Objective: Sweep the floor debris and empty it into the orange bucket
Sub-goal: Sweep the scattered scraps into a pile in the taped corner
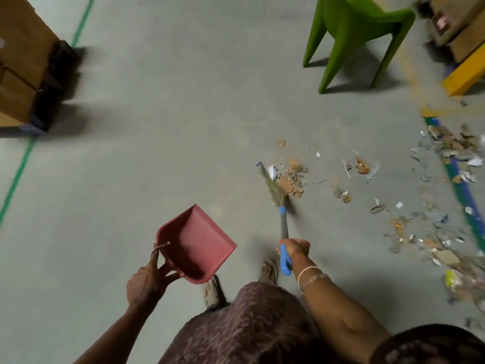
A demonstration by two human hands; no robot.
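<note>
My right hand [294,249] grips the blue and grey handle of a small broom [274,189]. Its straw head touches the near edge of a pile of debris [294,177] on the grey floor. More debris [430,232], paper scraps and cardboard bits, is scattered to the right. My left hand [148,278] holds a red dustpan [195,241] by its back rim, lifted above the floor and tilted, with nothing visible inside. No orange bucket is in view.
A green plastic chair [351,35] stands at the upper right. Cardboard boxes [23,61] on a dark pallet sit at the left, more boxes [456,24] at the far right. Green floor lines [18,177] run along both sides. My sandalled feet [269,270] are below.
</note>
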